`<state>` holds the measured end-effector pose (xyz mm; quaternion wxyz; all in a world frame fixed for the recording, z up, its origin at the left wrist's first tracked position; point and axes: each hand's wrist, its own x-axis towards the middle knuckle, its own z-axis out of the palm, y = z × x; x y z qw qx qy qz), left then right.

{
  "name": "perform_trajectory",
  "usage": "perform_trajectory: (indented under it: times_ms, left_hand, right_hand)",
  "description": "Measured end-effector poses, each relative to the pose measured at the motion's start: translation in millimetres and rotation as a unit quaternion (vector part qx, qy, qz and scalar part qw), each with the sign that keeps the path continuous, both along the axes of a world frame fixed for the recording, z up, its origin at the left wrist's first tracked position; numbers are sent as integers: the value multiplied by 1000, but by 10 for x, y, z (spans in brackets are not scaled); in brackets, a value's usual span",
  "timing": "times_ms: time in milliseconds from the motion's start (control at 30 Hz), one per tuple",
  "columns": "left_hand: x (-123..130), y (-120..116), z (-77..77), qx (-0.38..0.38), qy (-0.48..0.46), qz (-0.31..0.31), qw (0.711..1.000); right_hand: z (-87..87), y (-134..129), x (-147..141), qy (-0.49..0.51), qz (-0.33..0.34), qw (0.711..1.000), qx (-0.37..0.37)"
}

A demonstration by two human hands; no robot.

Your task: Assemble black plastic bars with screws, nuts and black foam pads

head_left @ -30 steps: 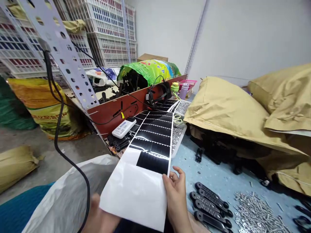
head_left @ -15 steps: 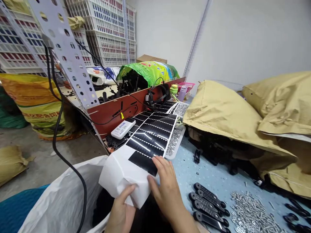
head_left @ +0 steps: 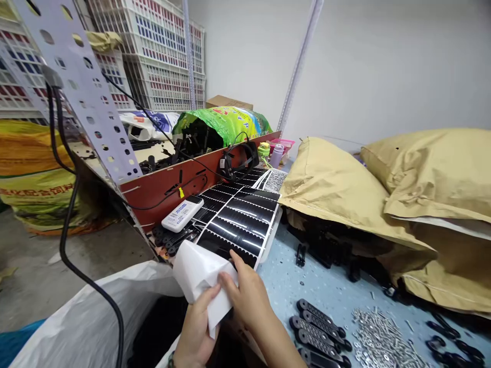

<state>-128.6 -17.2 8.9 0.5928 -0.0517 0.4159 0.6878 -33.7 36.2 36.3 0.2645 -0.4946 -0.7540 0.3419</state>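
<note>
The left hand [head_left: 195,327] and right hand [head_left: 247,299] grip the thin white paper sheet [head_left: 201,273], soft and light, so hold its edge

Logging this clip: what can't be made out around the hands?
Head view:
- Lower end of the label sheet: hidden by the crumpled backing, left hand and right hand.
- Print on the white device: too small.
- Black parts under the yellow sack: shadowed, partly covered by it.
- Lowest bracket: cut off by the bottom edge.
</note>
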Motion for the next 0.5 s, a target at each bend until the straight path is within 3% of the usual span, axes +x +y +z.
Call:
perform_trajectory:
  times_ms: [167, 333, 433, 500]
  left_hand:
    - [53, 71, -157, -12, -58, -22, 998]
    - [103, 134, -157, -23, -58, -22, 998]
    - [136, -52, -167, -49, -48, -20, 997]
    - [151, -324, -180, -65, 22, -47, 997]
  right_hand:
    - [-75, 77, 7, 111, -38, 991, -62]
    - [-66, 106, 43, 144, -20, 987, -68]
    - [-124, 42, 114, 83, 19, 996, -29]
    - [-207, -32, 195, 26, 44, 998, 31]
